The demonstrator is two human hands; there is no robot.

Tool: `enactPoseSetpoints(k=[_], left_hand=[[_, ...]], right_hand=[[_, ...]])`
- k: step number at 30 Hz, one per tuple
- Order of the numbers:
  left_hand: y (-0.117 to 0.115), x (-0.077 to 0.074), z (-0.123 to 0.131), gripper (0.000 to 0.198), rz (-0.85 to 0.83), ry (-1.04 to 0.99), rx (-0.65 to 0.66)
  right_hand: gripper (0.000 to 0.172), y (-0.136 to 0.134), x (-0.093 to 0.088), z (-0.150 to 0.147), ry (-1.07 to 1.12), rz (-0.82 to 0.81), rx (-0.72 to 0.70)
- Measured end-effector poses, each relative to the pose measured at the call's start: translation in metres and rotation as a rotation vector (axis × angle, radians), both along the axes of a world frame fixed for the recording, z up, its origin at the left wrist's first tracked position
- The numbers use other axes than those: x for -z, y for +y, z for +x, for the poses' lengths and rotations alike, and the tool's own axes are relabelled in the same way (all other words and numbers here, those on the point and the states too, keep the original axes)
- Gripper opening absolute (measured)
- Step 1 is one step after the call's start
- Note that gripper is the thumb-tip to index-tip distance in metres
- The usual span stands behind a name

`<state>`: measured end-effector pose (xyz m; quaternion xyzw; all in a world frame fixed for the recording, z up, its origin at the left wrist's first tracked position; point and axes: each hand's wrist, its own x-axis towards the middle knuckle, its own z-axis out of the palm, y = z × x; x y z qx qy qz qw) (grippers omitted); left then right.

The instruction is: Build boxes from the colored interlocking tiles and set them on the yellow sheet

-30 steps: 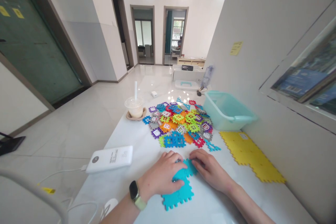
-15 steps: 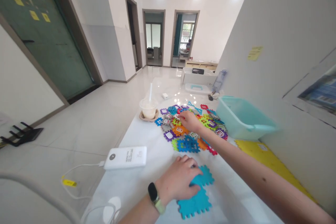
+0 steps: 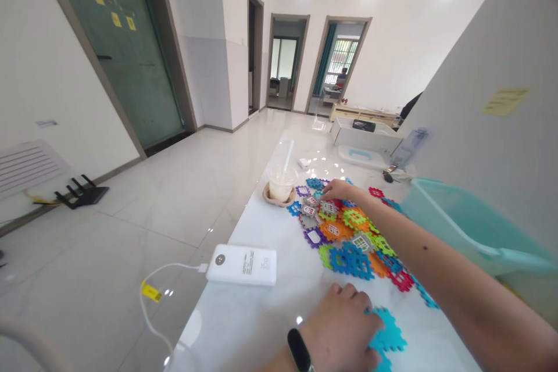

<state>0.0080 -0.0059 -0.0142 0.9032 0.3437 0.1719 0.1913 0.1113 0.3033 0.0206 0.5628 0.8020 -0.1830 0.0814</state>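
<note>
Blue foam tiles [image 3: 386, 334] pressed down by half-curled L hand [image 3: 335, 334] near end of counter [image 3: 244, 325], apparently to steady them; R hand [image 3: 342, 190] extended over far side of mixed tile pile [image 3: 349, 238], grip can't be told.

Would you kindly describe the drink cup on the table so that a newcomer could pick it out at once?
On the long white table, find the heap of coloured plastic tiles near the person's right hand. At the heap's left edge, a clear plastic cup of pale drink with a straw stands on a tan saucer. It is the only cup in view.
</note>
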Motion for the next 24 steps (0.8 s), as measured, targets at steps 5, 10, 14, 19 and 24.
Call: enactPoseSetpoints(k=[5, 10, 14, 19, 24], left_hand=[[-0.001, -0.002, 0.000, 0.025, -0.007, 0.015, 0.004], [0.001, -0.003, -0.001, 0.026, -0.025, 0.018, 0.014], [0.001, -0.003, -0.001, 0.027, -0.054, 0.020, 0.017], [0.002, -0.001, 0.001, 0.027, -0.069, 0.018, 0.012], [0.004, 0.002, 0.002, 0.028, -0.081, 0.030, 0.016]], right_hand=[[0.021, -0.003, 0.004, -0.006, 0.049, -0.002, 0.060], [0.025, -0.006, -0.005, 0.007, 0.268, 0.052, 0.119], [0.026, -0.006, -0.015, 0.024, 0.402, 0.136, 0.171], [0.027, -0.005, -0.013, 0.031, 0.295, 0.174, 0.166], [0.024, -0.006, -0.001, 0.022, 0.043, 0.164, 0.105]])
